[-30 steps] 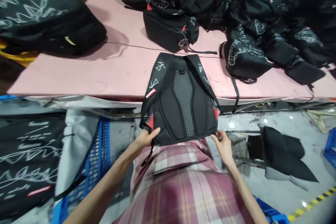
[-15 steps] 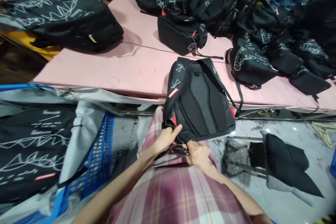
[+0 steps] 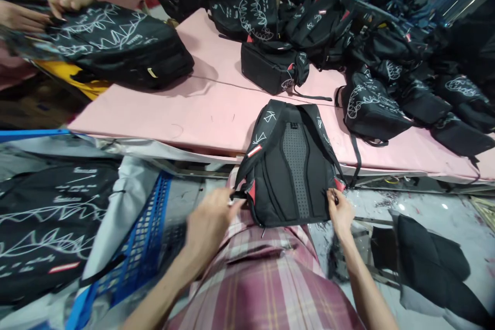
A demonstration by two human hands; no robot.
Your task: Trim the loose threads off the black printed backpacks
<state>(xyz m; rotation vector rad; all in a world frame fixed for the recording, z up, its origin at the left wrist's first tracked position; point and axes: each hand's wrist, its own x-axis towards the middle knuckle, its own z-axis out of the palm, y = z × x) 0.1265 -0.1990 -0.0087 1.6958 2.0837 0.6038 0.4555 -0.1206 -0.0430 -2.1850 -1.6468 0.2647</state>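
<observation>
A black backpack (image 3: 290,165) with a grey mesh back panel and red corner tabs lies back-up, half over the near edge of the pink table (image 3: 209,108). My left hand (image 3: 209,221) is closed on the strap at the pack's lower left corner; it is smeared by motion. At the lower right corner, my right hand (image 3: 339,210) pinches the strap beside the red tab. The bottom of the pack rests against my plaid shirt.
Several black backpacks with white scribble print are piled on the far and right parts of the table. Another person's hands (image 3: 50,5) handle a backpack (image 3: 116,46) at the far left. A blue crate (image 3: 135,258) with bags sits at my left; black fabric (image 3: 429,258) lies on the floor at right.
My right hand moved from the bottom middle of the pack to its lower right corner. My left hand slid left along the strap. The view tilted up, showing another person's hands.
</observation>
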